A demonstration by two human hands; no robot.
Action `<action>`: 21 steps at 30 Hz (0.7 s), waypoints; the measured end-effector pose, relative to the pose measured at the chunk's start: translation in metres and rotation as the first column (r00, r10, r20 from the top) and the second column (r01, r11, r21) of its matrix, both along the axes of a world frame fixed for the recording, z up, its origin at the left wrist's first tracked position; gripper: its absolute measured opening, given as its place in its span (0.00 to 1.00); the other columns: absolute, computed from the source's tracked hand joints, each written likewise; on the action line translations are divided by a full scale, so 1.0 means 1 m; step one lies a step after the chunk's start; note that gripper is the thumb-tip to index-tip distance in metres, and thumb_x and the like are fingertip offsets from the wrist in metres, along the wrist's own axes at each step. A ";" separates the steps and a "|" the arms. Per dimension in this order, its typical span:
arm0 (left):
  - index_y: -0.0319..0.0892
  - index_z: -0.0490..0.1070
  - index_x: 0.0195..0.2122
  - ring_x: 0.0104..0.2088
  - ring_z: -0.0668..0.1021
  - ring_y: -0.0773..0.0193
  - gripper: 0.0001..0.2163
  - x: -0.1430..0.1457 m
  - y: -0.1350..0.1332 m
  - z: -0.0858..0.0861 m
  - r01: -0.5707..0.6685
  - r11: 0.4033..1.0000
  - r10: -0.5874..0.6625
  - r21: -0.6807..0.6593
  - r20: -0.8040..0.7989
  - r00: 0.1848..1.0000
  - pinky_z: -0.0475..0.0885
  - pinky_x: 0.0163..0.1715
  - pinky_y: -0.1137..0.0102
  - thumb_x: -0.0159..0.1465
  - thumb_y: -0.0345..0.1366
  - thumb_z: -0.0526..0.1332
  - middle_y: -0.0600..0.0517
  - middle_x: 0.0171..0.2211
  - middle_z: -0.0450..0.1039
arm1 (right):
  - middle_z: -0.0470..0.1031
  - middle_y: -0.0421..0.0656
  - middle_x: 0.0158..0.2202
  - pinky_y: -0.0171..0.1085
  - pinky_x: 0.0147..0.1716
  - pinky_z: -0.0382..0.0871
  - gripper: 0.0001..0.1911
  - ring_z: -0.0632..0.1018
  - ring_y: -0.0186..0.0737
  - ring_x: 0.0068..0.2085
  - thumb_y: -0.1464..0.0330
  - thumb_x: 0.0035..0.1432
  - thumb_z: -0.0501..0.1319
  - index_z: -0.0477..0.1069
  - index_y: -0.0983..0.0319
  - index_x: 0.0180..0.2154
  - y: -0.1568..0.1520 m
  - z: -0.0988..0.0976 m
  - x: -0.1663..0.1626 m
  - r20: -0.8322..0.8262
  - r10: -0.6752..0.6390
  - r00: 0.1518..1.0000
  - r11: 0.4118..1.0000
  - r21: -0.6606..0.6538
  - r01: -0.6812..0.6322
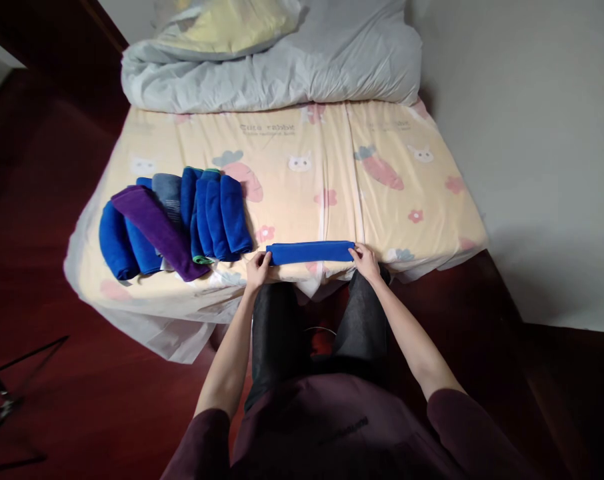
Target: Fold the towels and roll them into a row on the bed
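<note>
A blue towel (311, 253), folded into a long narrow strip, lies across the near edge of the bed. My left hand (258, 268) pinches its left end, and my right hand (366, 261) pinches its right end. To the left of my left hand sits a row of rolled or folded towels: several blue ones (235, 215), a grey-blue one (168, 193) and a purple one (157, 230) lying aslant on top. Green edging shows on some of the blue towels.
The bed (302, 193) has a pale yellow sheet with carrots and rabbits. A grey quilt (282, 77) is bunched at its far side, with a yellow bundle (242, 27) on it. A wall (532, 167) stands at right; black stand legs (7, 403) are on the lower-left floor.
</note>
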State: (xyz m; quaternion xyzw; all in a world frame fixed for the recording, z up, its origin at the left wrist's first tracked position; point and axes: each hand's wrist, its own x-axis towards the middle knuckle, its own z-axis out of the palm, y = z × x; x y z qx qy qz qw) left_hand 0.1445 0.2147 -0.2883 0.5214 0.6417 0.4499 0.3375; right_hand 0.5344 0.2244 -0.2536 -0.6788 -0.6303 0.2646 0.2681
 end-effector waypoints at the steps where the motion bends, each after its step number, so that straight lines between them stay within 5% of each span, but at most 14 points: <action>1: 0.43 0.73 0.32 0.32 0.75 0.61 0.17 0.000 0.000 0.000 -0.007 1.000 0.007 -0.003 -0.005 1.000 0.72 0.37 0.67 0.64 0.53 0.61 0.51 0.29 0.74 | 0.84 0.47 0.44 0.44 0.49 0.76 0.21 0.84 0.49 0.47 0.54 0.68 0.59 0.77 0.57 0.55 0.000 0.000 0.000 -0.009 0.001 1.000 1.000 0.002 -0.001; 9: 0.42 0.76 0.36 0.32 0.76 0.60 0.17 0.002 -0.001 -0.001 -0.079 0.997 0.078 -0.016 -0.015 0.997 0.72 0.36 0.67 0.62 0.53 0.63 0.50 0.30 0.76 | 0.84 0.46 0.42 0.43 0.48 0.77 0.21 0.84 0.47 0.43 0.52 0.66 0.60 0.78 0.58 0.52 0.001 -0.001 0.000 -0.012 -0.020 1.000 1.000 -0.007 0.020; 21: 0.42 0.73 0.33 0.34 0.79 0.57 0.16 0.007 0.011 0.005 -0.038 0.993 0.020 -0.108 -0.166 0.986 0.73 0.39 0.65 0.63 0.51 0.60 0.48 0.30 0.77 | 0.82 0.44 0.35 0.39 0.39 0.73 0.19 0.82 0.47 0.38 0.55 0.68 0.58 0.73 0.57 0.53 0.001 0.008 -0.007 0.107 -0.020 0.994 1.000 -0.018 0.022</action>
